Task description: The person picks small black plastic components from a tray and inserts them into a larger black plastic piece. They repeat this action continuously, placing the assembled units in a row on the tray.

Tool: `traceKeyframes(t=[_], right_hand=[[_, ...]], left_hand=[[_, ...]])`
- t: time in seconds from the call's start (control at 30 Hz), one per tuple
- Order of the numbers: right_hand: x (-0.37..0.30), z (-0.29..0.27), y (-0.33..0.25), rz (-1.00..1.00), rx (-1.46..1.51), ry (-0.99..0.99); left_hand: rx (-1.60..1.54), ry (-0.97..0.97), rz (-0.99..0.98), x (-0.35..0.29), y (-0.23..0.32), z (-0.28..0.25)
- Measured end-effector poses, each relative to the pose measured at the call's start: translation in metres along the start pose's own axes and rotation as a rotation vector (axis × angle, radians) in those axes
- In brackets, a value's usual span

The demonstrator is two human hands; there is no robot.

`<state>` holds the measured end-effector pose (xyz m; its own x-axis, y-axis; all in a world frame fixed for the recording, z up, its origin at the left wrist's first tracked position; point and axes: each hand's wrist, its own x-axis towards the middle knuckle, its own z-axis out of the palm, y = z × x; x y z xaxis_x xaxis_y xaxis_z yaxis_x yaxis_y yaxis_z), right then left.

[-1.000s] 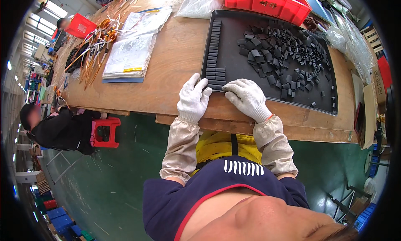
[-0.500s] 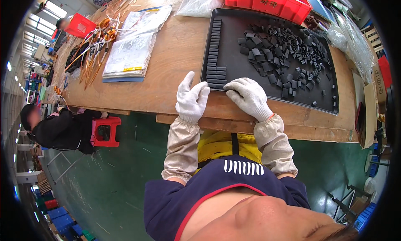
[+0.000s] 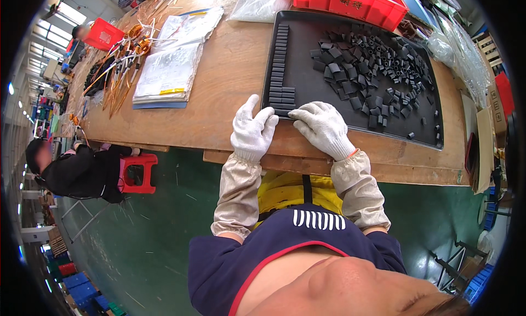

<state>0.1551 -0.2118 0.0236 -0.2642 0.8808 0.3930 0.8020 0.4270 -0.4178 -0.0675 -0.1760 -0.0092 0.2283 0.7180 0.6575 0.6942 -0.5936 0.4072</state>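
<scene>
A black tray lies on the table in front of me. Along its left wall short black tubes stand in a neat line, two abreast at the near end. Many loose black tube pieces are scattered over the tray's middle and right. My left hand, white-gloved, is at the near left corner, fingers apart, its thumb side by the line's end. My right hand, also gloved, has its fingers together at the right end of the nearest tubes, over the front rim; anything pinched there is hidden.
A red bin stands behind the tray. To the left lie stacked papers in plastic sleeves and wired copper coils. Plastic bags crowd the right side. At the far left a person sits by a red stool.
My right hand has shifted slightly left along the front rim, closer to the nearest tubes. My left hand has barely moved, and the line of tubes looks the same.
</scene>
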Motion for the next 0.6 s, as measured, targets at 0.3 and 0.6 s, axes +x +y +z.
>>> traceKeyframes(t=[0.3,0.6], right_hand=[[0.009,-0.005,0.006,0.286,0.326,0.072],[0.016,0.003,0.003,0.285,0.100,0.080]], left_hand=[[-0.154,-0.028,-0.238,0.010,-0.004,-0.001],[0.064,-0.045,-0.104,0.007,-0.004,0.009]])
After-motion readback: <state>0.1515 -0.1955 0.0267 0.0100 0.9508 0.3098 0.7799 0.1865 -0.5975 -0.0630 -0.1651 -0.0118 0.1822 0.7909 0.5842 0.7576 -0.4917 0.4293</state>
